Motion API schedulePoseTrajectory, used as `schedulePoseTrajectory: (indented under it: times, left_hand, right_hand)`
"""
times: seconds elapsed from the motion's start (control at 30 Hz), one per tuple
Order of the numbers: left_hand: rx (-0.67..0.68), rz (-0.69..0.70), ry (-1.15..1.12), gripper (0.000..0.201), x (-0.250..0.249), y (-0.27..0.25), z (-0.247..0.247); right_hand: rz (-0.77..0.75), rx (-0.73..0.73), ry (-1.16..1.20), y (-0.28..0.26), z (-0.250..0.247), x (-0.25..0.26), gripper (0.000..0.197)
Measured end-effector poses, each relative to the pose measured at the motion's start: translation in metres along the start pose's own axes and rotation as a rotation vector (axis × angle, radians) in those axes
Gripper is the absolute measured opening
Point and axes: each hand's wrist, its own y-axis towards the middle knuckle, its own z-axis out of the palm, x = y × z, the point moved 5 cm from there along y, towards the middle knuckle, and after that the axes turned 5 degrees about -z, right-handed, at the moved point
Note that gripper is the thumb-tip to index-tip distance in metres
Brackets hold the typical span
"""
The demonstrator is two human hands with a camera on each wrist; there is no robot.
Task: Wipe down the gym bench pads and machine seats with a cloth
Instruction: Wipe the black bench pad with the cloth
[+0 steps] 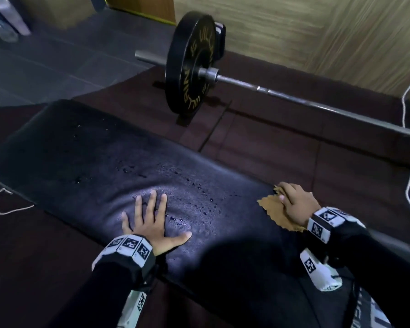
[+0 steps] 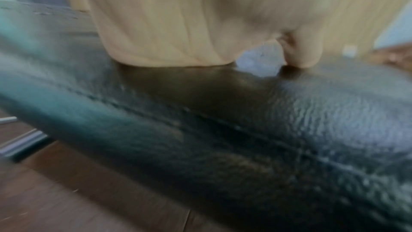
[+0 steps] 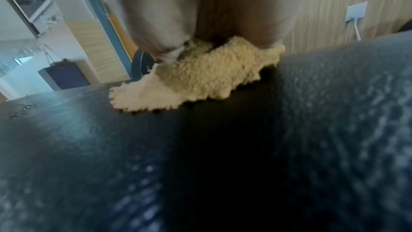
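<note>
The tan microfibre cloth [image 1: 278, 210] lies bunched on the bench [image 1: 85, 147] pad at its far long edge, toward the pad's right end. The right hand [image 1: 295, 203] sits on top of it, fingers curled over the pile; the right wrist view shows the cloth [image 3: 200, 77] gathered under and between those fingers, so this grip is closed on the cloth.

Water droplets [image 1: 199, 197] bead the black vinyl in a band running left of the cloth, across the middle of the pad toward its left end. That wet band is the unwiped work. It lies to the left of the cloth, along the pad's long axis, so the coming stroke would, in my judgement, be a leftward sweep lengthwise.

The left hand [image 1: 152, 223] lies flat on the pad near the near long edge, fingers spread and straight, holding nothing; the left wrist view shows its palm pressed to the vinyl. It sits beside the droplets and partly in the line of such a sweep. The right hand is the only one at the cloth.

Beyond the bench, a barbell [image 1: 294, 98] with a black plate [image 1: 189, 62] rests on the floor.
</note>
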Motion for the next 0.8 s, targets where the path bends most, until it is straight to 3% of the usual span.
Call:
schedulePoseTrajectory:
  times: [0.17, 0.53, 0.8]
  left_hand:
    - [0.041, -0.021, 0.042, 0.114, -0.001, -0.002, -0.005]
    - [0.187, 0.001, 0.050, 0.110, -0.001, -0.006, -0.006]
    - [0.244, -0.042, 0.075, 0.111, 0.000, -0.003, -0.002]
  right_hand:
    - [0.043, 0.011, -0.013, -0.001, -0.002, 0.004, 0.042]
    - [-0.052, 0.088, 0.202, 0.012, -0.013, 0.024, 0.042]
    - [-0.350, 0.147, 0.186, 0.081, -0.012, 0.137, 0.051]
